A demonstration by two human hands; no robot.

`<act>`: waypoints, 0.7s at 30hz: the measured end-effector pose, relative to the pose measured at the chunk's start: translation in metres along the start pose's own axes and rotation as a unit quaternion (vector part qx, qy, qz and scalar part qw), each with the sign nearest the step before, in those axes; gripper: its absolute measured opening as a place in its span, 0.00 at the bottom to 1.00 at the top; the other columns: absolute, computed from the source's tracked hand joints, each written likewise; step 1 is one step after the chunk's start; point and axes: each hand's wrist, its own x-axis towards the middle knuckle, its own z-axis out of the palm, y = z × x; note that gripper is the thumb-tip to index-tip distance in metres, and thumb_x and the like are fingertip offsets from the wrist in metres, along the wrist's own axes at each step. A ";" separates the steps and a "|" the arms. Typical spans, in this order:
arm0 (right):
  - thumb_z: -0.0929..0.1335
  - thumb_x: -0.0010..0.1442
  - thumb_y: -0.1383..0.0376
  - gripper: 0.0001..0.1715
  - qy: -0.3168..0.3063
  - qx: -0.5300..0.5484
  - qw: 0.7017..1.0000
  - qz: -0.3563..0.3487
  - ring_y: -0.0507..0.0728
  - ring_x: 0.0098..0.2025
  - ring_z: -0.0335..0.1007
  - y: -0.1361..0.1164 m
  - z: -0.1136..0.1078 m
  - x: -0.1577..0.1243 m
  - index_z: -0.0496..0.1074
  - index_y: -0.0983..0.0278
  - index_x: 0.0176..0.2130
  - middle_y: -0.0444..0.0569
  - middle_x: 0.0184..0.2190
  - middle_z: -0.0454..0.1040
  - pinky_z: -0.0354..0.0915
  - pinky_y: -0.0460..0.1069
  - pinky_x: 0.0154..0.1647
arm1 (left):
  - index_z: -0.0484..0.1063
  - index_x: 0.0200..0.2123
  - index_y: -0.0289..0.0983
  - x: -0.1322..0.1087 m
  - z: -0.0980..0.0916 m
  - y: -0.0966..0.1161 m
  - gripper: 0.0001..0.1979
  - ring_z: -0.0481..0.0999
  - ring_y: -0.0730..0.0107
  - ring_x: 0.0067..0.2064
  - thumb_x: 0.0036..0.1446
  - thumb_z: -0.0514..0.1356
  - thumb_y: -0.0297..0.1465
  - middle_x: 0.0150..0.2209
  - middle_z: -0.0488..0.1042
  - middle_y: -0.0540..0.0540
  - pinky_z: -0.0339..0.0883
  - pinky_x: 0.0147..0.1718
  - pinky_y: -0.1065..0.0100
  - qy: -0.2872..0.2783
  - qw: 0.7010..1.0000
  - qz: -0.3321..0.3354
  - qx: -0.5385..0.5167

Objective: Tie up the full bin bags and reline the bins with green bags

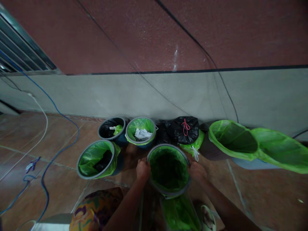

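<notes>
A round bin (168, 195) with a grey rim and a green liner stands upright between my hands. My left hand (143, 170) is closed on its left rim, and my right hand (197, 170) is closed on the right rim. The inside of the bin is dark. Just below it lies a green-lined container (180, 213). Behind stands a green-lined bin (141, 132) with white paper inside. To the left are a green-lined bin (96, 159) holding something black and a black-lined bin (112, 128) with a small green bag.
Against the wall sit a black bag (185, 130) tied in red and a green bag (196, 142). Two large green-lined bins (232, 138) (282, 149) stand at right. A blue hose (55, 157) crosses the tiled floor at left. Patterned cloth (93, 208) shows below.
</notes>
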 end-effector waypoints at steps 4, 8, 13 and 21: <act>0.62 0.63 0.62 0.26 -0.021 -0.020 1.000 0.005 0.65 0.48 0.78 -0.002 -0.002 0.000 0.72 0.65 0.58 0.59 0.45 0.80 0.70 0.54 0.46 | 0.74 0.53 0.31 0.004 0.002 -0.002 0.17 0.75 0.60 0.53 0.64 0.53 0.27 0.50 0.77 0.35 0.65 0.50 0.69 -0.004 1.000 0.001 -0.005; 0.62 0.64 0.62 0.26 -0.029 -0.019 0.999 0.002 0.65 0.49 0.77 -0.003 -0.003 0.000 0.71 0.66 0.59 0.61 0.46 0.80 0.69 0.54 0.47 | 0.74 0.53 0.31 0.006 0.006 -0.005 0.18 0.76 0.60 0.51 0.65 0.53 0.29 0.50 0.77 0.35 0.66 0.49 0.68 0.003 1.000 0.002 -0.005; 0.62 0.64 0.64 0.26 -0.029 -0.021 0.999 0.008 0.65 0.50 0.77 -0.003 -0.003 0.002 0.71 0.67 0.58 0.62 0.47 0.80 0.69 0.54 0.48 | 0.74 0.54 0.32 0.006 0.009 -0.007 0.18 0.76 0.61 0.52 0.64 0.54 0.29 0.50 0.77 0.37 0.65 0.49 0.69 0.012 1.000 0.008 -0.021; 0.63 0.62 0.61 0.27 -0.009 0.023 1.000 -0.005 0.66 0.48 0.78 0.000 0.003 0.006 0.71 0.65 0.58 0.61 0.45 0.80 0.70 0.55 0.46 | 0.75 0.52 0.33 0.009 0.009 -0.010 0.17 0.76 0.61 0.50 0.64 0.54 0.29 0.50 0.78 0.37 0.65 0.49 0.69 0.004 1.000 0.017 -0.020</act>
